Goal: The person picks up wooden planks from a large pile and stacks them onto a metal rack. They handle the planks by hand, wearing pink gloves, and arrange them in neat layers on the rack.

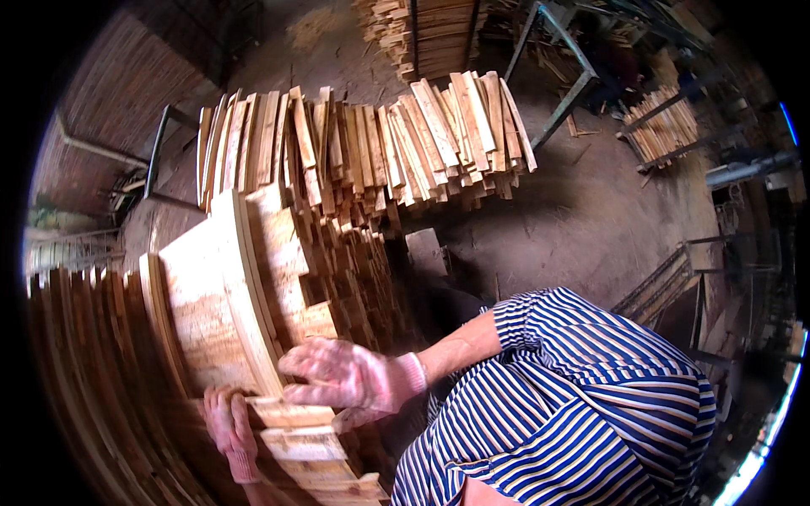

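Both hands wear pale, dirt-stained work gloves. My left hand (229, 428) is closed at the near left corner of a stack of sawn wooden boards, its fingers bent over the end of a short board (287, 413). My right hand (350, 377) lies just to the right with fingers stretched and slightly apart, over the near end of a long narrow wooden strip (240, 287). Whether its fingertips press on that strip cannot be made out. Wide pale boards (198, 295) lie on both sides of the strip. Slight blur softens both hands.
Dark upright boards (93, 354) line the left side. Beyond the stack runs a long row of loose slats (363, 143). Metal frames (582, 80) stand at the far right and far left (156, 156). Another slat pile (662, 126) sits at the right, near a dim person (614, 67).
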Demonstrator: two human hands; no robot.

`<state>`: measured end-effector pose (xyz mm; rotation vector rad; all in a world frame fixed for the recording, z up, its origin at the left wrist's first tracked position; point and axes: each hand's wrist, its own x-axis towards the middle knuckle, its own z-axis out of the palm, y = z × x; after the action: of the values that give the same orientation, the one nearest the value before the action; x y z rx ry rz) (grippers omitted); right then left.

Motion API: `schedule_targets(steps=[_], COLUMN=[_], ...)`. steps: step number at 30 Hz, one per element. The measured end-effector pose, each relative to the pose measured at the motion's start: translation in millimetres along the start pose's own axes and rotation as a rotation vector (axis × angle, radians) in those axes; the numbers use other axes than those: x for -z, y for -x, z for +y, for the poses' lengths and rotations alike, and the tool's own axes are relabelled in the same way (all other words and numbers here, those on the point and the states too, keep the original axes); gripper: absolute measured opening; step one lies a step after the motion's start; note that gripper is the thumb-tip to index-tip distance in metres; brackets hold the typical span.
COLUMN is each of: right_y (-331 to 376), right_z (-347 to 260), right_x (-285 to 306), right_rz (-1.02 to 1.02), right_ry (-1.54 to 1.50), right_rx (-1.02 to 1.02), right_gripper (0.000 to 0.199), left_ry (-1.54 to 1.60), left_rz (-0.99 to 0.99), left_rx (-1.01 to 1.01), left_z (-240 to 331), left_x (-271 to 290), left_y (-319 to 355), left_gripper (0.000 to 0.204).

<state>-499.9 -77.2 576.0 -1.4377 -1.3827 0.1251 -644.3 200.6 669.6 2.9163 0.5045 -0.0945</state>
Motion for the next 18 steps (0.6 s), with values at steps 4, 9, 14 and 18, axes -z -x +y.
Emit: schedule_targets(steps=[4,9,14,18], right_y=[10,48,113,132], right_z=[54,163,253,286], right_x=[45,79,120,183], right_rz=[0.137,0.198,0.033,0.134], right_ry=[0.16,0.248,0.311,0.38], right_rx=[-0.203,-0.695,-1.347,-1.542], right_gripper=[0.069,0.066,0.078,0.078], left_ry=[0.041,0.067,0.139,0.735], left_rz=[0.009,0.049,-0.205,-0.24], left_rx=[-0.027,-0.046,0.135,0.36], left_z=[5,11,-11,-58], left_x=[1,0,20,53], left_y=[-2,-8,-35,-175], left_gripper=[0.034,0.036,0.046,0.028])
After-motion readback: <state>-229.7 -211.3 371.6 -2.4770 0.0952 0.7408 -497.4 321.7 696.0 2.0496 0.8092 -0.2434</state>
